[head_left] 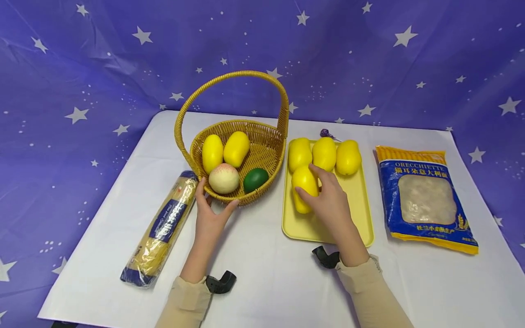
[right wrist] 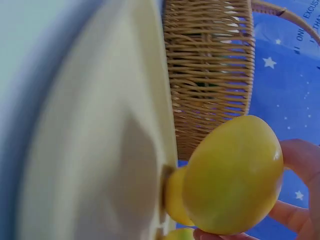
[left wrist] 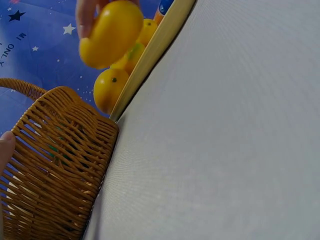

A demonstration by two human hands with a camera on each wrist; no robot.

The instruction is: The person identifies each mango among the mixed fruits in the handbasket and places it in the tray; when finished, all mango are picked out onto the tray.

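Observation:
My right hand pinches a yellow mango between thumb and fingers, above the pale yellow tray. In the right wrist view, the held mango hangs clear of the tray. Three more mangoes, one of them a mango at the right, lie along the tray's far end. My left hand touches the near side of the wicker basket, thumb and fingers spread. Inside the basket are two yellow mangoes, a peach and a dark green oval fruit.
A pack of long noodles lies left of the basket, against its side. Right of the tray lies a blue and yellow bag of orecchiette pasta. A small purple-wrapped lollipop sits behind the tray. The basket's tall handle arches over it.

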